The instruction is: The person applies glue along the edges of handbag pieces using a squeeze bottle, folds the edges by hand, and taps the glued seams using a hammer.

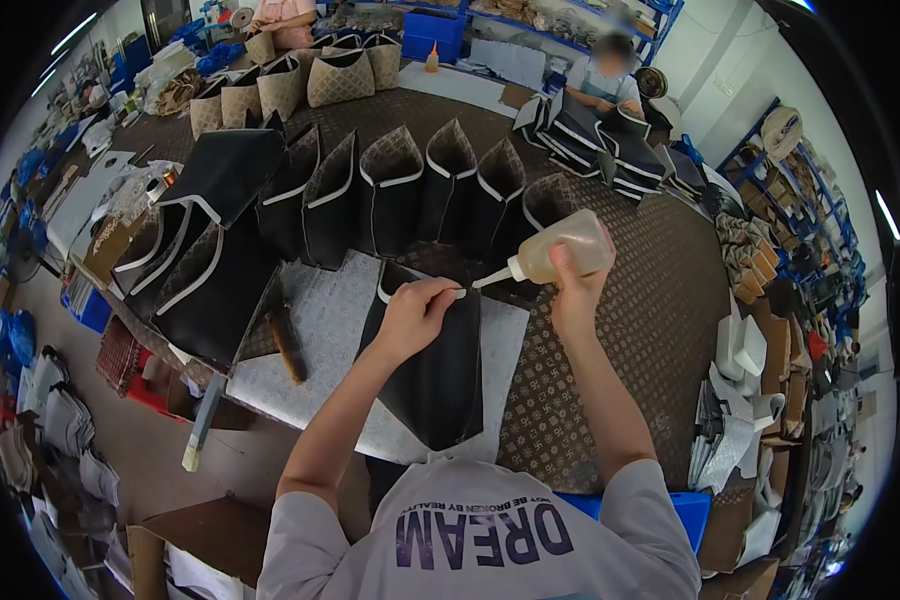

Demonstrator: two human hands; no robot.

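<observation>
My left hand (417, 318) pinches the white-edged rim of a black bag piece (435, 385), which lies on a pale sheet (310, 300) in front of me. In my right hand (576, 285) is a translucent squeeze bottle (560, 248) of yellowish liquid, tilted so its thin nozzle points left at the rim beside my left fingertips. Whether liquid is coming out is too small to tell. Just beyond stands a row of open black bags (382, 205) with patterned linings.
More black bags (205, 290) stand at the left near a brown-handled tool (286, 345). Beige patterned bags (340, 78) and a small orange-tipped bottle (432, 60) are at the far side. A co-worker (605, 80) sits behind stacked black pieces (610, 150); another person (285, 18) is at the far left.
</observation>
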